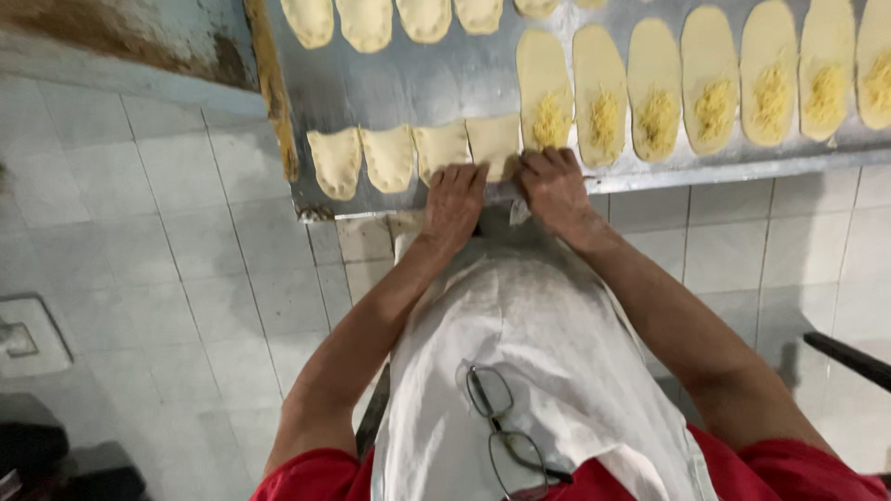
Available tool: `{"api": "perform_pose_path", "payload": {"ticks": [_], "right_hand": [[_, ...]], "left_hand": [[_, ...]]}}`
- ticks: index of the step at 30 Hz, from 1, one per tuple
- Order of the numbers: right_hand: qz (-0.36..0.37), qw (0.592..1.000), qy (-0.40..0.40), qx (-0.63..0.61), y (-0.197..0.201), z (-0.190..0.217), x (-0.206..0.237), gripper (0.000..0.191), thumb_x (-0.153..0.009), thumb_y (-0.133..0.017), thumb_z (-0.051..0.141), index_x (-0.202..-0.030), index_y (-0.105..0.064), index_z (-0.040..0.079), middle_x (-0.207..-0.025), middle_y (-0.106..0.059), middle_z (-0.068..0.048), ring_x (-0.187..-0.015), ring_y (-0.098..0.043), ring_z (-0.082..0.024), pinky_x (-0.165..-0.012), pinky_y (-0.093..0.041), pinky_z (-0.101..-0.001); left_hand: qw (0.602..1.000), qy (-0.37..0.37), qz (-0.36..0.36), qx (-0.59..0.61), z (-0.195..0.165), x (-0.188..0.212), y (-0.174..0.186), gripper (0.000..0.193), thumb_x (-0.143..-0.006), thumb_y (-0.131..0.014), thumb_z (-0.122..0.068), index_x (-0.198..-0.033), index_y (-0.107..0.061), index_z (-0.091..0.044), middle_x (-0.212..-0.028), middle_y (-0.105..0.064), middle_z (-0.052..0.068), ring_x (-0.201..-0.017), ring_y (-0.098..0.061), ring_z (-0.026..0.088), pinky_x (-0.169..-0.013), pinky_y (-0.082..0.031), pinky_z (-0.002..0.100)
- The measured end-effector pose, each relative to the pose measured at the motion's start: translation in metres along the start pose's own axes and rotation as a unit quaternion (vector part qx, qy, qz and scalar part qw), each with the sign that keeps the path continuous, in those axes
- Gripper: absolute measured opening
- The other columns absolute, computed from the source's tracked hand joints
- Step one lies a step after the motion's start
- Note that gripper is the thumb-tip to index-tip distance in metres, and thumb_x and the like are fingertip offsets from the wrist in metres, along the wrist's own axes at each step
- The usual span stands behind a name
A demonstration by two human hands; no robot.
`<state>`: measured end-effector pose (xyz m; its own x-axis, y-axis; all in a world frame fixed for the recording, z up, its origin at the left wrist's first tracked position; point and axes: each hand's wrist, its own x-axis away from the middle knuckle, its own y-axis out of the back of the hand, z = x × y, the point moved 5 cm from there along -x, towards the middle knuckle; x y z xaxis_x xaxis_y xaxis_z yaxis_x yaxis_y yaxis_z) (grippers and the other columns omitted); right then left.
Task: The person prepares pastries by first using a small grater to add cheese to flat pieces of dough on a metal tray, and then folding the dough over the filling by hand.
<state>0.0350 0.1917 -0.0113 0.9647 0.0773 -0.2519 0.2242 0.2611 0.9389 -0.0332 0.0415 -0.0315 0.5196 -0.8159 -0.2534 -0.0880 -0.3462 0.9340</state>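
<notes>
Both hands flat, fingers together, holding nothing: left hand (455, 197) and right hand (554, 183) press the folded dough piece (495, 142) at the metal table (390, 88) front edge. Best to press evenly along the seam (filling stays in), clear of the next open oval (544, 93).

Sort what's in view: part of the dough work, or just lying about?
In the work:
- left hand and right hand, pressing a folded dough piece
- other folded pieces
- open ovals topped with shredded filling
- metal table

Lying about:
- eyeglasses hanging on the white apron
- floor drain
- tiled floor
</notes>
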Motion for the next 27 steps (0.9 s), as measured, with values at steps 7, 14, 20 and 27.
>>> {"api": "perform_pose_path", "payload": {"ticks": [7, 14, 20, 27], "right_hand": [[-0.042, 0.999, 0.01, -0.032, -0.001, 0.006, -0.006, 0.023, -0.083, -0.082, 0.015, -0.102, -0.076, 0.003, -0.1, -0.068, -0.009, -0.091, -0.061, -0.027, -0.083, -0.049, -0.0418], [-0.049, 0.998, 0.01, -0.046, -0.009, 0.004, 0.003, 0.019, -0.086, -0.083, 0.014, -0.101, -0.076, 0.006, -0.096, -0.065, -0.007, -0.09, -0.061, -0.025, -0.083, -0.049, -0.0408], [-0.04, 0.998, 0.011, -0.044, -0.005, 0.014, 0.013, 0.031, -0.085, -0.08, 0.013, -0.115, -0.075, 0.005, -0.101, -0.066, -0.007, -0.09, -0.061, -0.025, -0.08, -0.048, -0.0403], [-0.013, 1.0, 0.006, -0.02, -0.006, 0.018, 0.016, 0.031, -0.088, -0.074, 0.008, -0.119, -0.075, 0.005, -0.104, -0.067, -0.009, -0.093, -0.062, -0.026, -0.08, -0.048, -0.0399]], "left_hand": [[0.999, -0.012, 0.002, 0.05, -0.002, -0.009, -0.004, 0.024, -0.085, -0.073, -0.007, -0.109, -0.07, -0.006, -0.1, -0.062, 0.007, -0.099, -0.059, 0.025, -0.091, -0.046, 0.04], [0.995, -0.01, -0.025, 0.091, -0.001, -0.006, -0.006, 0.021, -0.086, -0.075, -0.006, -0.106, -0.071, -0.004, -0.097, -0.061, 0.007, -0.096, -0.058, 0.024, -0.09, -0.046, 0.04], [0.997, -0.029, 0.026, 0.074, -0.012, 0.01, -0.007, 0.047, -0.075, -0.07, 0.002, -0.122, -0.068, 0.002, -0.103, -0.063, 0.009, -0.099, -0.059, 0.026, -0.093, -0.047, 0.041], [0.998, -0.025, 0.015, 0.053, -0.016, 0.018, 0.001, 0.061, -0.077, -0.066, 0.008, -0.137, -0.061, 0.006, -0.116, -0.063, 0.013, -0.106, -0.059, 0.028, -0.095, -0.047, 0.041]]}}
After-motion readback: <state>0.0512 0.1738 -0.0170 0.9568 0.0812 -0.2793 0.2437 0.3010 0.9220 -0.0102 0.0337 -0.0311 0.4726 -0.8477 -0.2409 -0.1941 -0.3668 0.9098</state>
